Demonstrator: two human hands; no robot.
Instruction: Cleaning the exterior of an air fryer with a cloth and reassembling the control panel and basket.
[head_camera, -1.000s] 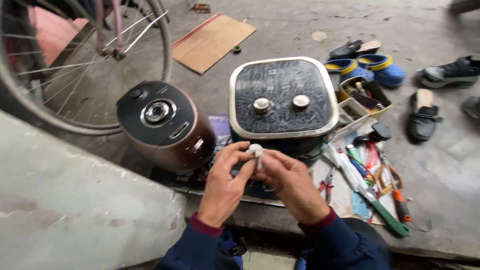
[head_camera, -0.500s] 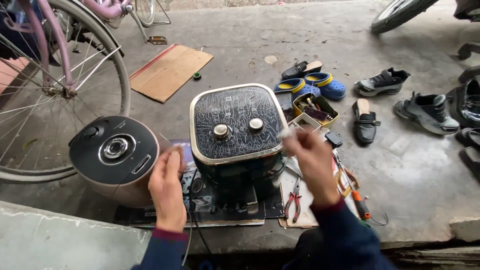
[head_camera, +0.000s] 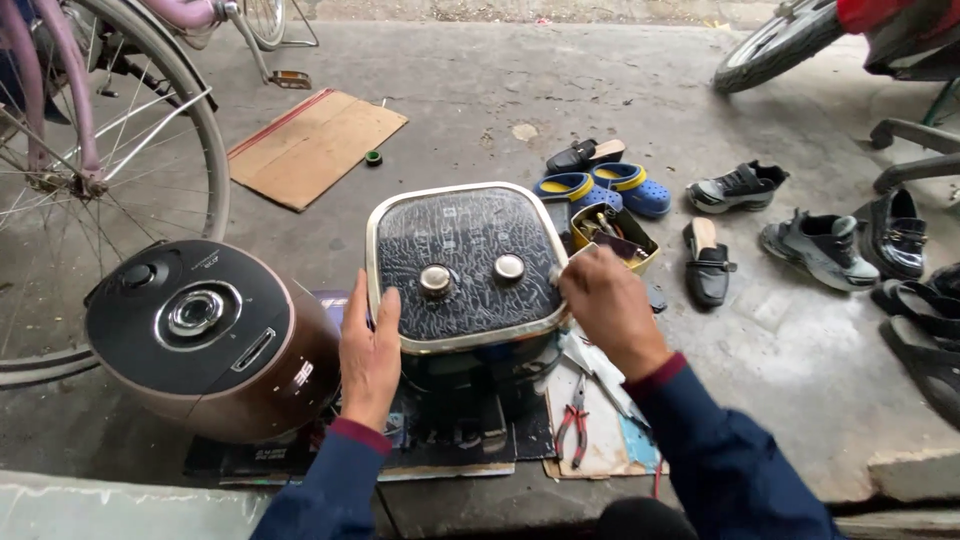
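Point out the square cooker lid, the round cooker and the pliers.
Square cooker lid (head_camera: 465, 262), head view, on its dark patterned top beside the two knobs.
Round cooker (head_camera: 205, 335), head view, on its dark top near the silver ring.
Pliers (head_camera: 575, 432), head view, on the red handles.

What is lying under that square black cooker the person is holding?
Under the square cooker lies a dark mat on flat cardboard, with red-handled pliers beside it. The left hand and right hand touch its sides. Directly beneath is hidden.
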